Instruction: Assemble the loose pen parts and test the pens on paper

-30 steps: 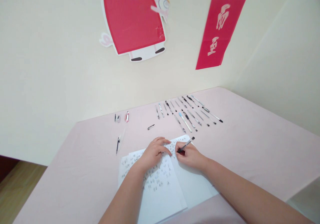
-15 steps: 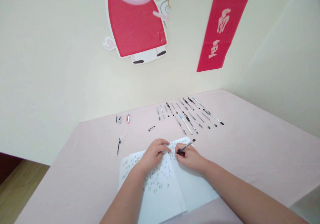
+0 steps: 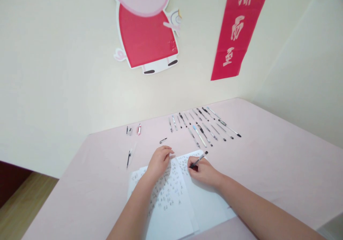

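Observation:
An open notebook (image 3: 214,208) lies on the table, handwriting across its left side and the upper part of its right page. My right hand (image 3: 203,172) grips a pen (image 3: 199,158) with a clear barrel and black ends, its lower end down at the right page; the fingers hide the tip. At the notebook's top edge is my left hand (image 3: 160,159), palm down, fingers loosely stretched to the right and holding nothing. Just beyond it rests a pen cap (image 3: 163,140).
Several pens (image 3: 199,135) lie in two slanted rows at the back of the pink table (image 3: 281,168). To the left are a dark pen refill beside a clear barrel (image 3: 129,158), small dark and clear parts (image 3: 130,131), and a pink item (image 3: 139,129). A wall stands behind.
My left hand has slid up and left, off the right page's upper part. My right hand still holds the pen at nearly the same spot. The view has tilted slightly upward.

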Available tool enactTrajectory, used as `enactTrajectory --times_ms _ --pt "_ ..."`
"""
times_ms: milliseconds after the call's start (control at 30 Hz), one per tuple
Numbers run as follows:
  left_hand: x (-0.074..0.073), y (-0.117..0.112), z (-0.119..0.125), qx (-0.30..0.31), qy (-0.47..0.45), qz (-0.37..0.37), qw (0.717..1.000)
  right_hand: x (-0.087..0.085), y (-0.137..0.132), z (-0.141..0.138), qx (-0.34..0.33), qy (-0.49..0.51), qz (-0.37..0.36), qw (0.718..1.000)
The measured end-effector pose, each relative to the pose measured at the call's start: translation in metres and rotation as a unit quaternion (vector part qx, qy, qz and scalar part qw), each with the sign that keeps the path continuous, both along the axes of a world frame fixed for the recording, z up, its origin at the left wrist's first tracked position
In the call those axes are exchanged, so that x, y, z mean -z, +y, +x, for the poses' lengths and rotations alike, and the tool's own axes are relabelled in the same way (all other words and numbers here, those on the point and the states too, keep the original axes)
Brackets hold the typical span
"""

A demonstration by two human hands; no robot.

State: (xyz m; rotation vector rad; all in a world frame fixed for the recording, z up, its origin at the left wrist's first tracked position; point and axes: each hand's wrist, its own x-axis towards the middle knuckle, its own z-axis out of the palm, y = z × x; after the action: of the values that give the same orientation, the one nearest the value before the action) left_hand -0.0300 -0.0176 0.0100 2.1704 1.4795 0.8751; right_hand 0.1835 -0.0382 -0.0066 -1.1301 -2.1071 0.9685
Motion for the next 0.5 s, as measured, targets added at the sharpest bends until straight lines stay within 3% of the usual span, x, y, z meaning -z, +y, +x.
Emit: enactTrajectory --times_ms 267,500 --pt "0.001 0.022 -0.002 -0.171 -0.02 0.031 0.985 -0.006 -0.003 -0.001 0.003 -0.028 0.009 1.0" --pt "0.013 0.019 -0.004 -0.18 -0.054 0.046 0.981 -0.009 -0.004 -0.002 -0.003 -0.049 0.027 0.998"
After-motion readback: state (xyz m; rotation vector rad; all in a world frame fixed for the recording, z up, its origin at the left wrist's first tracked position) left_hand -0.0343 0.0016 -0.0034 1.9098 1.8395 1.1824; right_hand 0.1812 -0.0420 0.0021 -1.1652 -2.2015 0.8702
